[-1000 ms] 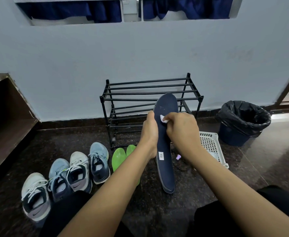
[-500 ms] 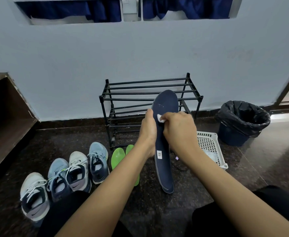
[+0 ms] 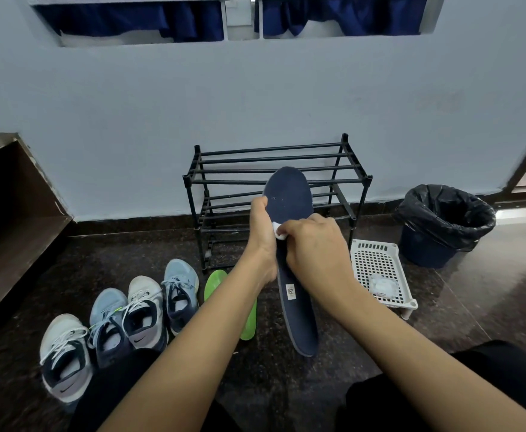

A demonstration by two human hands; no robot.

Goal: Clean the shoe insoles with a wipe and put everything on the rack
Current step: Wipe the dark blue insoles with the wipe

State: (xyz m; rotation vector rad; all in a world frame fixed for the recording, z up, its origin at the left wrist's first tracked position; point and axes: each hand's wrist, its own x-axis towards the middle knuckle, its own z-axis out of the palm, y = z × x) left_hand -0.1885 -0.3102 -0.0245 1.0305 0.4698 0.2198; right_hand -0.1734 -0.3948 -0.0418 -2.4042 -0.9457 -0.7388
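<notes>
Nearest the cam: dark-clad knees [image 3: 504, 385] at the bottom edge, both bare forearms reaching fwd over the dark speckled floor [image 3: 286, 385].

L hand [image 3: 263, 241] grips the navy insole [image 3: 299, 307] by its left edge, fingers curled round it, thumb on the front face. The insole is held in the air, roughly upright, toe end up, heel end down & leaning a bit right. It has a small white label below mid and whitish specks near the toe. R hand [image 3: 314, 244] pinches a small white wipe [image 3: 278, 231] and presses it on the insole's face approx mid-length, just beside the L hand.

On the floor to the left is a row of four sneakers [image 3: 144, 307], side by side. Just right of them lie green insoles [image 3: 214, 280], partly hidden behind the L forearm. On the right is a white perforated basket [image 3: 377, 249] w/ a pale packet [image 3: 383, 283] in it; can't tell what it is.

Further back, a black rack [image 3: 271, 157] stands against the wall [image 3: 255, 88], directly behind the raised insole. A bin [image 3: 426, 251] w/ a black liner stands right of the rack, behind the basket. There is a brown wooden ledge [image 3: 12, 213] far left. Dark blue curtains [image 3: 137, 20] hang in the window at top.
</notes>
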